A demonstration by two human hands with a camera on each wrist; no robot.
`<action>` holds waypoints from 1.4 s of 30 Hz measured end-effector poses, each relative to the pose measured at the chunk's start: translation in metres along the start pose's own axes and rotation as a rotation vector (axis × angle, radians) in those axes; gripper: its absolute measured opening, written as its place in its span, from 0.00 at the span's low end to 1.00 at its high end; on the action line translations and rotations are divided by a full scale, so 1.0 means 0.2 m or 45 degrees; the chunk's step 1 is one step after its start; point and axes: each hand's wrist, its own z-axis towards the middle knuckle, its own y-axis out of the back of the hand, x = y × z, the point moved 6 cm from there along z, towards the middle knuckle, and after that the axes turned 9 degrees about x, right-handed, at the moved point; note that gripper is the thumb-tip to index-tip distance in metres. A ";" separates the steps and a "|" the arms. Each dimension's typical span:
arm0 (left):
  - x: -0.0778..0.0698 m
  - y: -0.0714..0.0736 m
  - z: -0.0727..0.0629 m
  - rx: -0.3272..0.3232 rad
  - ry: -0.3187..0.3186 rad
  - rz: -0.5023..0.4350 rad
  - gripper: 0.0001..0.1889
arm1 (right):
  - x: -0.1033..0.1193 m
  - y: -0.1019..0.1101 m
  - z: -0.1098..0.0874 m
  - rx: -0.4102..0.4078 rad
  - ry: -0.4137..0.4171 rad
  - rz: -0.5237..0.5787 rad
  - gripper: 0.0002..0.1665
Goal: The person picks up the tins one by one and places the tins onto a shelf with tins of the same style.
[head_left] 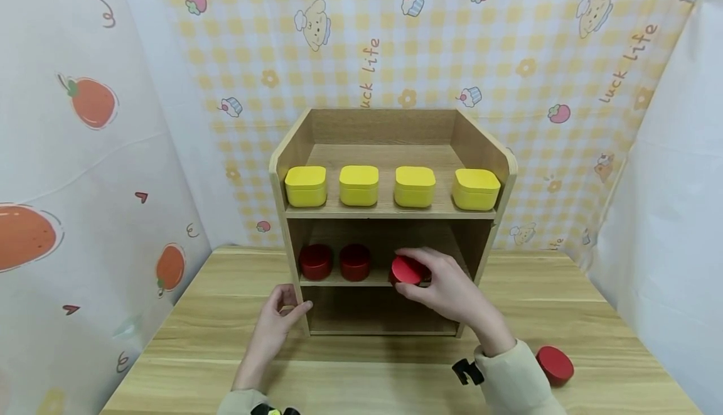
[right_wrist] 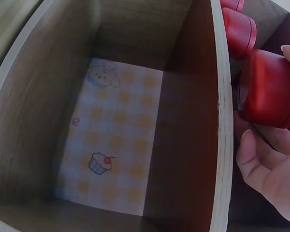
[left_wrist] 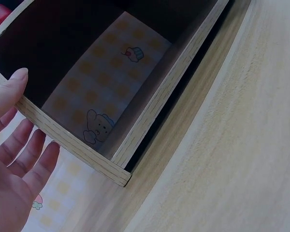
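My right hand (head_left: 446,283) holds a round red tin (head_left: 407,270) between thumb and fingers at the front of the middle shelf. The right wrist view shows this tin (right_wrist: 270,89) tilted, with the hand (right_wrist: 275,169) around it. Two more red tins (head_left: 315,262) (head_left: 354,262) stand on the same shelf to the left. My left hand (head_left: 275,321) grips the left side panel of the wooden shelf unit (head_left: 384,213) low down. In the left wrist view, the thumb (left_wrist: 12,92) lies on the inner side of the panel edge and the other fingers outside it.
Several yellow lidded boxes (head_left: 358,186) stand in a row on the top shelf. Another red tin (head_left: 555,365) lies on the wooden table (head_left: 350,380) beside my right sleeve. A patterned cloth (head_left: 361,38) hangs behind the unit.
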 end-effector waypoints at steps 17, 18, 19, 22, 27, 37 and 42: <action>0.00 0.00 0.00 0.016 -0.013 -0.016 0.22 | -0.08 -0.05 0.11 0.057 -0.142 -0.001 0.30; 0.00 0.00 0.00 0.019 -0.010 -0.011 0.22 | -0.08 -0.05 0.11 0.060 -0.149 -0.001 0.30; 0.00 0.00 0.00 0.022 -0.006 -0.008 0.22 | -0.08 -0.06 0.11 0.061 -0.155 -0.004 0.30; 0.00 0.00 0.00 0.024 0.001 -0.009 0.23 | -0.09 -0.06 0.12 0.061 -0.179 -0.011 0.31; 0.00 0.00 0.00 0.025 -0.006 -0.017 0.23 | -0.09 -0.06 0.12 0.061 -0.215 0.007 0.31; 0.00 0.00 0.00 0.013 -0.020 -0.026 0.20 | -0.11 -0.07 0.13 0.080 -0.246 0.030 0.30; -0.01 0.00 0.00 0.016 -0.025 -0.020 0.20 | -0.12 -0.08 0.13 0.079 -0.257 0.041 0.30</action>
